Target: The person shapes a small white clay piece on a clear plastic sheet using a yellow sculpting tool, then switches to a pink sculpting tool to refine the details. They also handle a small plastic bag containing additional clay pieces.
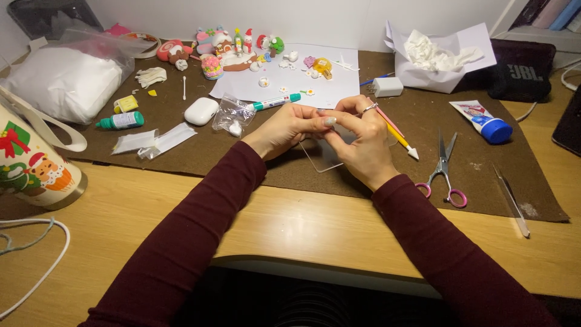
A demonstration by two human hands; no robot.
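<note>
Left hand (284,128) and right hand (357,142) pinch fingertips together on something tiny (hidden, can't tell what) right above the clear sheet (324,154), right also tucking the yellow-tipped tool (399,136) for reach

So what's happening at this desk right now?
A person in dark red sleeves sits at a wooden desk covered by a brown felt mat. The left hand and right hand meet above a clear plastic sheet, fingertips pinching something too small to make out. The right hand also holds a yellow-tipped modelling tool. Small colourful clay figurines stand on white paper behind; pink-handled scissors lie to the right, untouched.
</note>
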